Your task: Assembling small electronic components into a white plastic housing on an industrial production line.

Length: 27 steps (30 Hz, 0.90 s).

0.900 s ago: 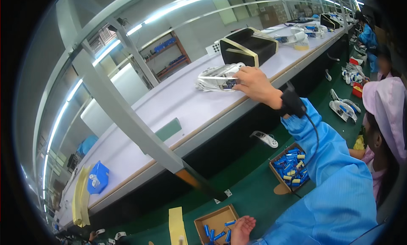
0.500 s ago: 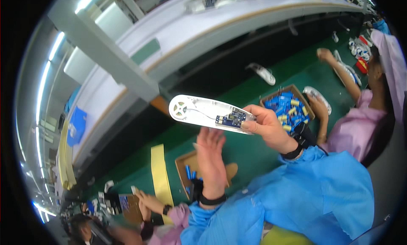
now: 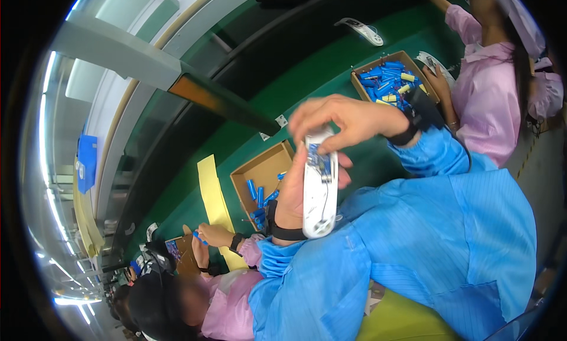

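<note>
A long white plastic housing [image 3: 321, 202] stands nearly on end in front of me, its rounded, slotted end pointing down. Inside its upper half lies a blue circuit board [image 3: 319, 160]. My left hand [image 3: 289, 194] is closed round the housing from behind, with fingertips showing past its right edge. Over the upper end curls my right hand [image 3: 357, 118], its thumb against the housing beside the board. The right fingers are smeared by motion, and what they touch behind the end is partly hidden.
A cardboard box [image 3: 356, 76] of blue and yellow cylindrical cells stands at the right; another box [image 3: 239, 177] with fewer blue cells is left of my hands. Yellow strips [image 3: 212, 190] lie beyond it. Co-workers in pink [image 3: 487, 93] sit on both sides. A grey post [image 3: 127, 54] rises at upper left.
The housing has come nearer me and turned from lying sideways to upright, round end down. My left hand, earlier open below it, now grips it; my right hand has shifted to the upper end.
</note>
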Each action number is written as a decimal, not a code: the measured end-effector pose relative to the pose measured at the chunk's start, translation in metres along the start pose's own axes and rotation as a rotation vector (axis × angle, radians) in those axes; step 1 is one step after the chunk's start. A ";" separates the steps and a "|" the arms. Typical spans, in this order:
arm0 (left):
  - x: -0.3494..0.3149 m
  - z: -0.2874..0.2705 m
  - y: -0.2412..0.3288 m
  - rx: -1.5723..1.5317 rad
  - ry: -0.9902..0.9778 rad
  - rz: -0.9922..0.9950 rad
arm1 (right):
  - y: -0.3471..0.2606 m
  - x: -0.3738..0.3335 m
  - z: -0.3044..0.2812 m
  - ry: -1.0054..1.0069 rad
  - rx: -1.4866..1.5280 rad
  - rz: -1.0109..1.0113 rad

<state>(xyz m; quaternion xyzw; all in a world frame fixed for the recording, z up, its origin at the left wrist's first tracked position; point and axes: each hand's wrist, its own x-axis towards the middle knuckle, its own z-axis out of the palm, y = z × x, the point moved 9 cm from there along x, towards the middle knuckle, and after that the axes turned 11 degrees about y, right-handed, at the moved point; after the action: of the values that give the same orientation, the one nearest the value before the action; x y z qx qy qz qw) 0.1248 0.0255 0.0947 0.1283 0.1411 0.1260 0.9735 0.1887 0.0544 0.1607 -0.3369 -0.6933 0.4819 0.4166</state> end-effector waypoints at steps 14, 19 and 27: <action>-0.019 0.000 0.065 0.020 0.200 0.721 | -0.034 -0.027 0.017 0.762 -0.728 -0.113; -0.022 -0.005 0.066 0.017 0.218 0.753 | -0.033 -0.025 0.029 0.719 -0.857 -0.145; -0.036 -0.006 0.082 -0.112 0.132 0.764 | -0.016 -0.041 0.019 0.728 0.122 0.019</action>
<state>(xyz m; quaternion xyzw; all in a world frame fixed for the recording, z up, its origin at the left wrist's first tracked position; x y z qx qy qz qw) 0.0725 0.0929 0.1215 0.1098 0.1382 0.4948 0.8509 0.1879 0.0065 0.1615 -0.4674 -0.4666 0.3748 0.6507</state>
